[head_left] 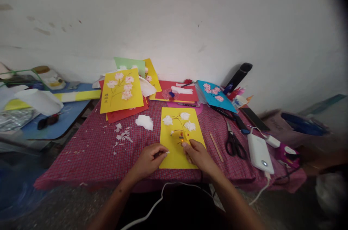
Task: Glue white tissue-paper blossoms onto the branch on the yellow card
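Head view, landmark = the yellow sheet (167,141) lying flat before me on the red checked tablecloth (89,150). Three white paper flowers (189,126) sit on its upper half, at drawn dark stems. My hands are apart from each other. My left hand (152,157) is at the sheet's lower left edge, thumb and forefinger pinching a tiny white scrap (168,152). My right hand (198,153) is over the sheet's right side, fingers closed round a yellow tool (186,135); tool is above the sheet's middle, can't tell if its tip touches anything.

Left of the sheet: a torn white paper piece (144,122) just beside it, loose white shreds (123,136) farther out. Beyond the sheet, to the left, a yellow card (116,105) with pink flowers on a pile; to the right, a blue card (227,103) with pink flowers. Right of the sheet, going outward: a thin wooden stick (216,146), black-handled scissors (232,146), blades pointing away from me, then a white power bank (259,153), cable attached.
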Demonstrator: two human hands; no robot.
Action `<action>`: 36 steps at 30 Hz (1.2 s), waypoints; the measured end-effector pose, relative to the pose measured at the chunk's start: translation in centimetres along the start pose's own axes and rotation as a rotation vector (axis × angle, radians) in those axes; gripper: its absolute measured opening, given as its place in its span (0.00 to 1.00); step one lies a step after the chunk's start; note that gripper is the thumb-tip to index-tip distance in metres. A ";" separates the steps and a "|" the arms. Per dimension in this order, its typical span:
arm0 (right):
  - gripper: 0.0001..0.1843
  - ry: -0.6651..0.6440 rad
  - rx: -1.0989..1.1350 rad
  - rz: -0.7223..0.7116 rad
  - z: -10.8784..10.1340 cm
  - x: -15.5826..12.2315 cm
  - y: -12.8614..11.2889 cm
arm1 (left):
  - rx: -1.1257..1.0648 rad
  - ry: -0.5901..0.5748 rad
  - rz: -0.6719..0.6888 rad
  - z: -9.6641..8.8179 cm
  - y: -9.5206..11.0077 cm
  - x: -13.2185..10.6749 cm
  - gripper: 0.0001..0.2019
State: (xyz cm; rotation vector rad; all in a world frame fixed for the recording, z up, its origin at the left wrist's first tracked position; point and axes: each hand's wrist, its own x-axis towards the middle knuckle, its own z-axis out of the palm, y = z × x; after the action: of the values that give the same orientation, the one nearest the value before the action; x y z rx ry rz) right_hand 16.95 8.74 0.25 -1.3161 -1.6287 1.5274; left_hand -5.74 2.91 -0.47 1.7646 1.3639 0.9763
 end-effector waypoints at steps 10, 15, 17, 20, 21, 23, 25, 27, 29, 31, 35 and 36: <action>0.25 0.000 0.038 0.031 -1.3 -1.5 -1.7 | 0.002 0.001 0.004 0.1 -0.2 -0.1 0.07; 0.26 0.017 0.105 0.037 -2.1 -2.2 -1.3 | 0.003 -0.009 -0.003 0.0 -0.2 -0.1 0.07; 0.26 0.045 0.119 0.044 -2.3 -2.3 -1.2 | 0.004 -0.015 -0.006 0.0 -0.2 -0.1 0.07; 0.27 0.079 0.127 0.068 -2.3 -2.1 -1.1 | -0.002 -0.013 -0.003 0.0 -0.1 -0.1 0.07; 0.27 0.086 0.130 0.077 -2.3 -2.0 -1.1 | -0.005 -0.011 -0.002 0.0 -0.1 -0.1 0.07; 0.27 0.091 0.139 0.078 -2.3 -1.8 -1.0 | -0.008 -0.008 -0.003 0.0 -0.1 -0.1 0.07; 0.26 0.092 0.150 0.065 -2.4 -1.6 -1.0 | -0.007 -0.008 -0.004 -0.1 0.0 -0.1 0.07; 0.25 0.089 0.160 0.064 -2.4 -1.5 -1.0 | -0.004 -0.007 0.003 -0.1 0.0 -0.1 0.07; 0.25 0.085 0.170 0.073 -2.4 -1.4 -1.0 | -0.001 -0.003 0.010 0.0 0.0 -0.1 0.07; 0.25 0.078 0.180 0.080 -2.3 -1.2 -1.1 | -0.004 -0.002 0.013 0.0 0.0 -0.1 0.07; 0.25 0.076 0.165 0.083 -2.0 -0.9 -1.2 | -0.010 -0.003 0.006 0.1 -0.2 -0.1 0.07; 0.25 0.077 0.152 0.081 -1.9 -0.8 -1.2 | -0.010 -0.004 0.004 0.1 -0.3 -0.1 0.07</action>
State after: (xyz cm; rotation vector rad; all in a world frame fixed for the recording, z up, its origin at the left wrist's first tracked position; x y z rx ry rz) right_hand 18.59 8.93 1.98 -1.3542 -1.3983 1.5945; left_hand -5.83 2.83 -0.74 1.7616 1.3514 0.9792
